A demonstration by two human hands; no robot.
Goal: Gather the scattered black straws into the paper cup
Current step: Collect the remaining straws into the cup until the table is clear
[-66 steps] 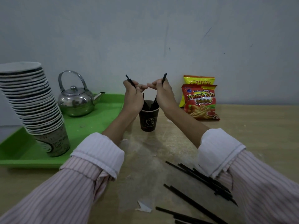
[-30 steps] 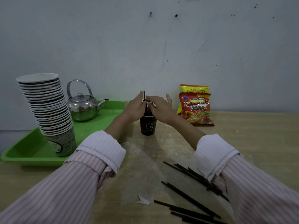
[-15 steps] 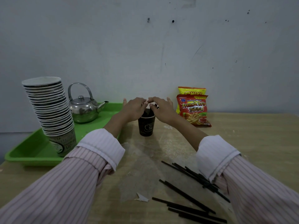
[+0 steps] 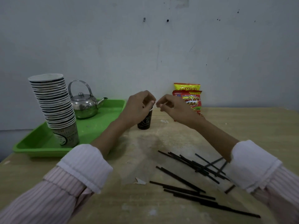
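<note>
The dark paper cup (image 4: 145, 122) stands on the wooden table (image 4: 242, 126) near the wall. My left hand (image 4: 137, 107) hovers at its rim with fingers curled and covers the cup's mouth, so any straws inside are hidden. My right hand (image 4: 171, 106) is raised just right of the cup, with fingertips pinched together and nothing visible in them. Several black straws (image 4: 191, 165) lie scattered on the table near my right sleeve, and more of them (image 4: 194, 194) lie closer to the front edge.
A green tray (image 4: 97, 126) at the left holds a tall stack of paper cups (image 4: 55, 107) and a steel kettle (image 4: 85, 105). Two snack bags (image 4: 189, 96) lean on the wall behind my right hand. A paper scrap (image 4: 140, 181) lies on the table.
Both hands pushed straws down into the cup, then lifted off it. My right hand has drawn away to the right, and the straw tips no longer show above the rim.
</note>
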